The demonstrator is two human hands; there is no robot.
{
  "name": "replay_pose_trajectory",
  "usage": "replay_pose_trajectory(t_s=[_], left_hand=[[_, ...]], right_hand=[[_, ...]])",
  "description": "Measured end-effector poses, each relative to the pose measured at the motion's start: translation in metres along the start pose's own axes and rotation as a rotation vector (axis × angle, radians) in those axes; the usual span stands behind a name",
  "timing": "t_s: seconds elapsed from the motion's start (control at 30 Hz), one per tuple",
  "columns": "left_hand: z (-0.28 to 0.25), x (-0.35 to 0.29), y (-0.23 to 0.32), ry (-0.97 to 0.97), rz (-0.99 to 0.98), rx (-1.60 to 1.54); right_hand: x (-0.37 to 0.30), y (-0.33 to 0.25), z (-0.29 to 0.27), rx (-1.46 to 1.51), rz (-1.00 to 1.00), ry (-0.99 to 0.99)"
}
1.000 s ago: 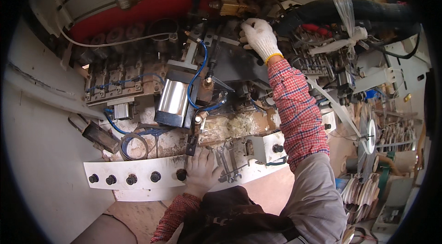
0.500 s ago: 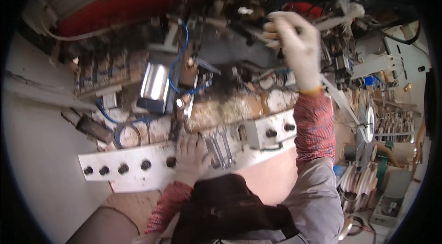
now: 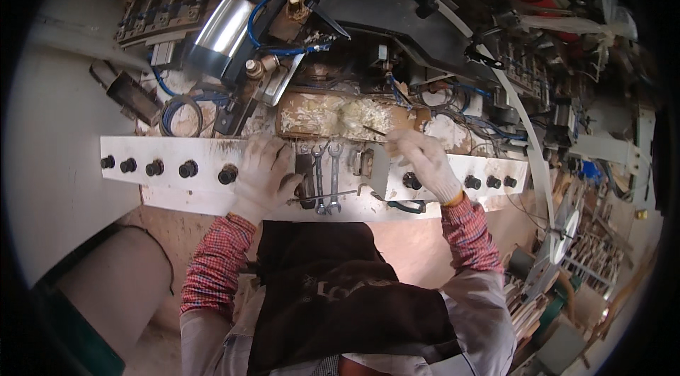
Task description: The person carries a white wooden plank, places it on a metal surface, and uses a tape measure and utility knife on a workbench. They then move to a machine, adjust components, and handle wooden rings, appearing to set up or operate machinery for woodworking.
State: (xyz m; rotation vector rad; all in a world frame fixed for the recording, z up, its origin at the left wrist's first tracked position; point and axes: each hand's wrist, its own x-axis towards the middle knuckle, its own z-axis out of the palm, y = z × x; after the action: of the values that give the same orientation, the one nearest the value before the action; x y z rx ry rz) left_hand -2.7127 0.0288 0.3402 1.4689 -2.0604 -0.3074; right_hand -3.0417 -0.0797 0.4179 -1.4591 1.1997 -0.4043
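My left hand [image 3: 263, 172], in a pale work glove, lies on the white panel [image 3: 180, 195] with its fingers stretched over the top edge and the thumb apart. Close to that thumb is one end of a long hex key [image 3: 333, 195]. Two wrenches [image 3: 326, 174] lie side by side just right of the hand, with a dark bar-shaped tool [image 3: 304, 177] beside them. My gloved right hand [image 3: 423, 161] pinches a thin dark rod [image 3: 373, 131]; its tip points left over a wooden block [image 3: 304, 117] covered with pale shavings or dried residue. The rod's other end is hidden.
Black knobs [image 3: 188, 169] stick out of the panel's front. Behind stand a shiny metal cylinder [image 3: 225, 25], a blue air hose [image 3: 253, 18] and a dark machine plate [image 3: 397, 11]. A pale strip [image 3: 520, 110] runs down the right to a white reel [image 3: 565, 236].
My right hand has come down from high above the machine to the wooden block, with a thin rod now showing. My left hand still rests on the panel. The view has shifted.
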Motion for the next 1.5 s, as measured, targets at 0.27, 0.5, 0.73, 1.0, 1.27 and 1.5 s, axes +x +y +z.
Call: replay_pose_trajectory(t_s=[0.27, 0.5, 0.73, 1.0, 1.27, 1.5], left_hand=[[0.002, -0.004, 0.003, -0.032, -0.050, 0.076], [0.006, -0.006, 0.002, -0.002, -0.050, 0.035], [0.018, 0.018, -0.002, -0.108, -0.282, 0.229], [0.106, 0.074, -0.150, -0.932, -0.919, 0.000], [0.226, 0.010, -0.292, -0.800, -0.583, 0.202], [0.227, 0.010, -0.271, -0.648, -0.773, 0.130]], right_hand=[[0.054, 0.045, 0.017, -0.650, -0.398, -0.247], [0.066, 0.051, 0.002, -0.783, -0.317, -0.432], [0.080, 0.040, 0.012, -0.993, 0.024, -0.493], [0.098, 0.043, 0.030, -1.091, 0.023, -0.447], [0.109, 0.027, 0.041, -1.325, 0.220, -0.613], [0.113, 0.032, 0.030, -1.416, 0.194, -0.569]])
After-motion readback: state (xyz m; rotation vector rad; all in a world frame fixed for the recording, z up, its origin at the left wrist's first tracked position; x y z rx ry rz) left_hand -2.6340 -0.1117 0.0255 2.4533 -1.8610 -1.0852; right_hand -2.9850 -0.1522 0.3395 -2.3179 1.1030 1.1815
